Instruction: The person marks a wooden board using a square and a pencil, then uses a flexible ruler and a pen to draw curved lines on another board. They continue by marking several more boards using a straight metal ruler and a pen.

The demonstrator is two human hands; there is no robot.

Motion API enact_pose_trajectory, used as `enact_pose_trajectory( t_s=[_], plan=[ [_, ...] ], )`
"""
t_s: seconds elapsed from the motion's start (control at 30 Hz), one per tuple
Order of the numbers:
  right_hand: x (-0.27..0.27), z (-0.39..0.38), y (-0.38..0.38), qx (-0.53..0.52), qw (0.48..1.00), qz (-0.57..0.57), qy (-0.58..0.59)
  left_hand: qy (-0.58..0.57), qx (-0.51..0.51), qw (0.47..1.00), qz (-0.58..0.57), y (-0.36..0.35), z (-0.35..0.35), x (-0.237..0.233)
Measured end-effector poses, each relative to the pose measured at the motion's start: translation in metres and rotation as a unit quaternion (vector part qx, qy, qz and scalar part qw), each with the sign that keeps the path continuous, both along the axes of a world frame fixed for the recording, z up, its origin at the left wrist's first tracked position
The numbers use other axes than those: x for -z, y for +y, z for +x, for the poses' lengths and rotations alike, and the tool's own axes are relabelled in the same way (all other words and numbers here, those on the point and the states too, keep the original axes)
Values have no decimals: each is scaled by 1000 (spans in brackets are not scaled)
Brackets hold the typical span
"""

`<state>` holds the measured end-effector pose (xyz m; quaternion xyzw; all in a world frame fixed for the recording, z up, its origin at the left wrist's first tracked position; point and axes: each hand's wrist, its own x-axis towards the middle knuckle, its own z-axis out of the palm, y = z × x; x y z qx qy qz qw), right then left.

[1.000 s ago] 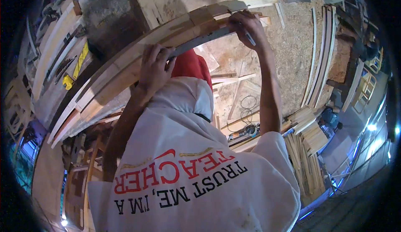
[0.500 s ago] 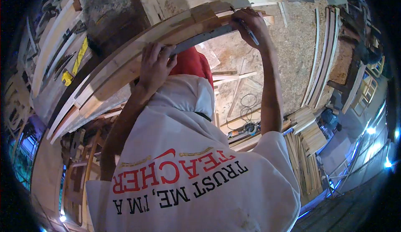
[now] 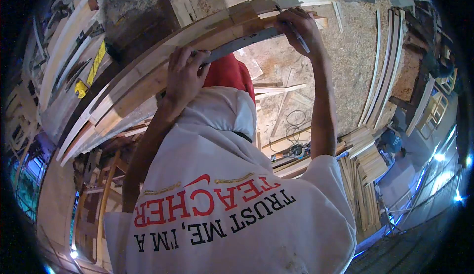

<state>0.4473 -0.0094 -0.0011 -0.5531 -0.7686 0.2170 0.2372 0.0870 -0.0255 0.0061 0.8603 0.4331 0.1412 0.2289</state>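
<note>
My right hand [image 3: 299,31] is closed around a pen [image 3: 301,43], with a dark tip at the upper face of the pale curved beam. Its fingers rest by the far end of a long grey strip [image 3: 242,43], which looks like a straightedge. My left hand [image 3: 186,74] is closed on the strip's near end, fingertips against the beam. The laminated wooden beam [image 3: 136,74] arcs from lower left to upper right, beyond both hands. Below the strip are red cloth [image 3: 229,74] and my white lettered shirt [image 3: 212,150].
A yellow tool [image 3: 81,89], possibly a tape measure, lies at left near curved timber pieces [image 3: 61,47]. Long strips [image 3: 387,61] and stacked boards [image 3: 363,190] are at right. A power tool with a coiled cord [image 3: 296,149] sits below. Someone in dark blue [image 3: 391,139] is at far right.
Both hands hold nearly the same places. The right hand and pen have shifted slightly right, and the left fingers look more curled. The person at far right has moved a little.
</note>
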Motion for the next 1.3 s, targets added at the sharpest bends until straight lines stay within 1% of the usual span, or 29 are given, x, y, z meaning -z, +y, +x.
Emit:
enact_pose_trajectory(
  t_s=[0.1, 0.23, 0.3, 0.33, 0.37, 0.4, 0.43, 0.47, 0.5, 0.53, 0.6, 0.63, 0.7, 0.73, 0.8, 0.83, 0.9, 0.97, 1.0, 1.03, 1.1, 1.13, 1.2, 1.23, 1.3],
  plan=[
    [1, 1, 1, -6, 1000, -14, 10, 8, 2, 1000, 14, -1, -1, 3],
    [-2, -1, -1, 1, 1000, -19, 2, 2, -12, 1000, -6, 0, 1, 0],
    [-2, 2, -2, 16, 999, -28, -24, 4, -20, 1000, -11, 0, 3, -2],
    [-4, 3, -2, 16, 999, -28, -25, 6, -27, 999, -35, 0, 3, -4],
    [-6, 4, -1, 43, 999, 1, -9, 9, -34, 998, -59, 0, 4, -5],
    [-8, 5, 0, 69, 997, 30, 7, 9, -36, 998, -59, 0, 4, -5],
    [-21, -2, 1, 68, 997, 30, 7, 2, -34, 998, -53, 1, 4, -5],
    [-43, -15, 2, 135, 987, -30, 87, -5, -33, 998, -47, 1, 4, -4],
    [-54, -21, 2, 200, 962, -91, 165, -5, -33, 998, -47, 0, 4, -3],
    [-46, -19, 0, 200, 962, -91, 165, -3, -36, 999, -37, -1, 4, -1],
    [-21, -11, -5, 221, 898, -146, 352, -1, -36, 999, -27, 0, 5, -1],
    [-19, -11, -5, 223, 898, -145, 351, 5, -33, 998, -49, 2, 5, -3],
    [-14, -11, -5, 82, 961, -125, 233, 10, -30, 997, -72, 3, 6, -4],
    [-20, -14, -3, 82, 961, -126, 233, 14, -26, 998, -52, 3, 6, -3],
    [-34, -18, 3, 80, 947, -252, 181, 17, -23, 999, -32, 3, 7, -2],
    [-34, -21, 5, 79, 947, -252, 181, 16, -24, 999, -37, 2, 6, -1],
    [-32, -25, 8, 113, 955, -231, 148, 15, -25, 999, -43, 2, 6, 0],
    [-31, -26, 10, 124, 952, -242, 139, 2, -20, 1000, -1, 3, 7, 1],
    [-31, -26, 10, 134, 949, -253, 129, 3, -21, 1000, -2, 2, 6, 2],
    [-30, -27, 11, 134, 949, -254, 129, 3, -20, 1000, -14, 3, 6, 2],
    [-29, -30, 11, 125, 942, -252, 182, 3, -20, 999, -26, 3, 7, 1],
    [-28, -30, 11, 125, 942, -252, 182, 10, -20, 999, -25, 4, 8, -1],
    [-25, -29, 10, 145, 920, -285, 226, 16, -20, 999, -26, 3, 8, 0],
    [-22, -28, 10, 146, 920, -286, 226, 13, -23, 999, -25, 3, 8, 2],
    [-15, -26, 9, 133, 931, -252, 229, 9, -26, 999, -25, 3, 8, 2]
  ],
)
